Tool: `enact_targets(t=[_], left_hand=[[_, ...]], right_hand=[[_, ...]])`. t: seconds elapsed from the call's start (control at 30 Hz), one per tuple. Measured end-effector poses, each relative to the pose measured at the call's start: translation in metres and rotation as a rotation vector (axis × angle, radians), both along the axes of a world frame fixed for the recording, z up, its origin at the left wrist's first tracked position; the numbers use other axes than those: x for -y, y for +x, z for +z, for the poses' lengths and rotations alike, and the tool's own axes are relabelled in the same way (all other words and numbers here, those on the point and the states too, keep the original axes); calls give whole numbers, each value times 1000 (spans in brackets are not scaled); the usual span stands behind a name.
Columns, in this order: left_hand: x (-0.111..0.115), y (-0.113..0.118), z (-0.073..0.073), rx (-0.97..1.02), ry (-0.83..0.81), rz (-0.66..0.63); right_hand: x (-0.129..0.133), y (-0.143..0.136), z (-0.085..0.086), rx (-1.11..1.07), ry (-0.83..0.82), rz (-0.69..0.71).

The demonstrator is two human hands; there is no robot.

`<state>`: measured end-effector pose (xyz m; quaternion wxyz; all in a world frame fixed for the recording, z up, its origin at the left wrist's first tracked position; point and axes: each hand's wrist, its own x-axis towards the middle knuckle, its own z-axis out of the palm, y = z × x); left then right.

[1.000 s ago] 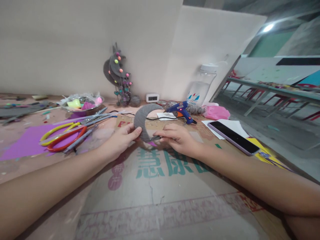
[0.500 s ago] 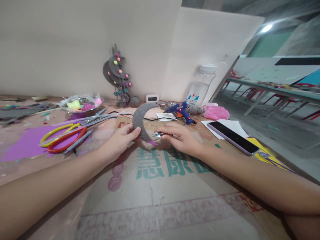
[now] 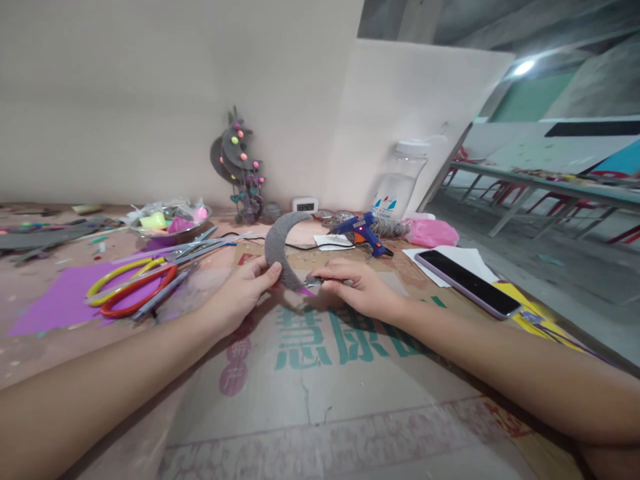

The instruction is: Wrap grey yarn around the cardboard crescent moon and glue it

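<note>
Tool [image 3: 314, 281] has dropped beside the lower end of the crescent [image 3: 277, 243] vs. earlier frame. Crescent's held up between grips: L grip [image 3: 243, 290] closed on outer curve, thumb in front, prob. to leave that end free; R grip [image 3: 364, 287] pinched on tool, prob. for control. Glue gun [image 3: 367, 233] beyond R grip on bench [image 3: 30, 357], likely w/in reach.

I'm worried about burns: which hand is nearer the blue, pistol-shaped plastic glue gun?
Right. The right hand is just in front of the glue gun; the left hand is farther off, to its front-left, holding a flat grey crescent.
</note>
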<state>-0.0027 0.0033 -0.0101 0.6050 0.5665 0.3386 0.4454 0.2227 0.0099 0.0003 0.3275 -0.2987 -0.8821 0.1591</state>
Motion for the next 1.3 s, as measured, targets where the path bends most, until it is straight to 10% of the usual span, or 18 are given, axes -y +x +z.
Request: enact_targets(t=[1.3], left_hand=[[-3, -1, -5, -3, 3, -55]], right_hand=[[1, -1, -3, -110, 2, -87]])
